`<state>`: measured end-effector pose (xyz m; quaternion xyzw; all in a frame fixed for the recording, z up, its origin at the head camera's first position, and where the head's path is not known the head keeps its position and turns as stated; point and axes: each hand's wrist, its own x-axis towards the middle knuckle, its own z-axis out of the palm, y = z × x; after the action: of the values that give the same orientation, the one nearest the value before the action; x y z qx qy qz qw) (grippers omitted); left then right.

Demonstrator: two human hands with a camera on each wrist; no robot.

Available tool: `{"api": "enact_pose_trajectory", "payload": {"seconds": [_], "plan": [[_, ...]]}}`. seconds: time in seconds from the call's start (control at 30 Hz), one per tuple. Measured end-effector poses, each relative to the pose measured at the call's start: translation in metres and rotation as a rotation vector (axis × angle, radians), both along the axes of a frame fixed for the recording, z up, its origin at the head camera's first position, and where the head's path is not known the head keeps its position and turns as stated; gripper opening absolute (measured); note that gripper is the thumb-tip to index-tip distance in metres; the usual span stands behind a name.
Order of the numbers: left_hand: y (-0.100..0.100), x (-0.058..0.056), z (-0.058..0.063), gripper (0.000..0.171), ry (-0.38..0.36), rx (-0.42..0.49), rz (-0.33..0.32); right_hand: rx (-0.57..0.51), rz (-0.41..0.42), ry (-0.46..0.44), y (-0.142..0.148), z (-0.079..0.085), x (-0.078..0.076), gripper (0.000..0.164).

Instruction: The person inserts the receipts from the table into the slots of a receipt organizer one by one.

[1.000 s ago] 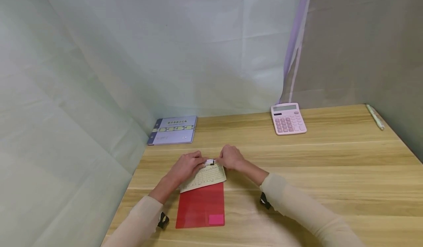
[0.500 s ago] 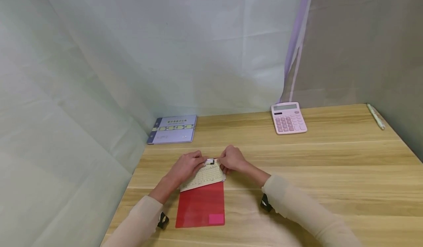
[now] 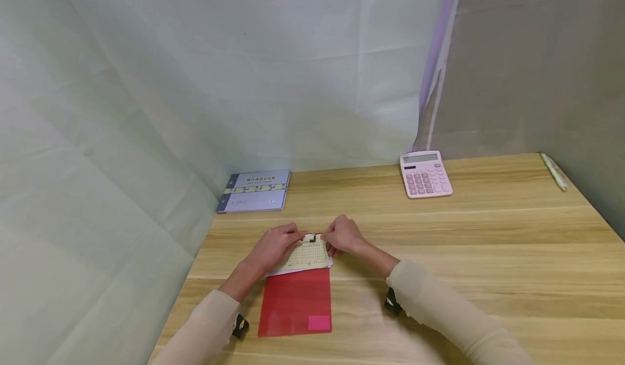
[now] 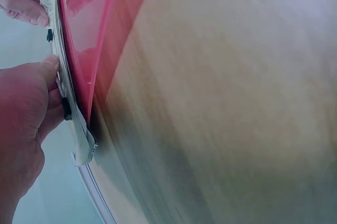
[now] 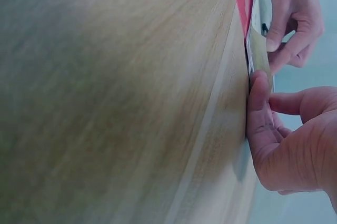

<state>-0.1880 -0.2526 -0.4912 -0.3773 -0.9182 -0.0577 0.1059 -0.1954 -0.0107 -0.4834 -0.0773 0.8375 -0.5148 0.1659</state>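
Note:
A red see-through clip folder (image 3: 295, 305) lies on the wooden table, with a pink label (image 3: 319, 322) near its lower right corner. Over its upper half lies a stack of cream grid-printed slips (image 3: 307, 255), a white edge showing beneath. A metal clip (image 3: 309, 238) with black ends crosses the top of the stack. My left hand (image 3: 276, 245) pinches the clip, thumb on it between the black ends in the left wrist view. My right hand (image 3: 343, 234) pinches the slips at their upper right edge between thumb and finger, as the right wrist view (image 5: 292, 139) shows.
A lilac account book (image 3: 257, 191) lies at the back left of the table (image 3: 464, 245). Further right are a pink calculator (image 3: 426, 174) and, at the right edge, a white pen (image 3: 554, 172). Pale cloth (image 3: 293, 72) hangs behind and to the left.
The lower edge of the printed slips has swung up on the left and now runs straighter across the folder. A white edge shows beneath it. Both hands stay nearly in place.

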Motion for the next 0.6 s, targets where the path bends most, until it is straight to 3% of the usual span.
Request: {"api": "enact_pose_trajectory", "payload": {"seconds": [0.5, 0.6], "plan": [[0.0001, -0.0007, 0.0014, 0.029, -0.039, -0.020, 0.032, -0.046, 0.030, -0.036, 0.0033, -0.0016, -0.0015, 0.026], [0.0005, -0.0012, 0.0014, 0.029, -0.035, -0.019, 0.026, 0.000, 0.027, 0.068, 0.0048, -0.0014, -0.0022, 0.015]]}}
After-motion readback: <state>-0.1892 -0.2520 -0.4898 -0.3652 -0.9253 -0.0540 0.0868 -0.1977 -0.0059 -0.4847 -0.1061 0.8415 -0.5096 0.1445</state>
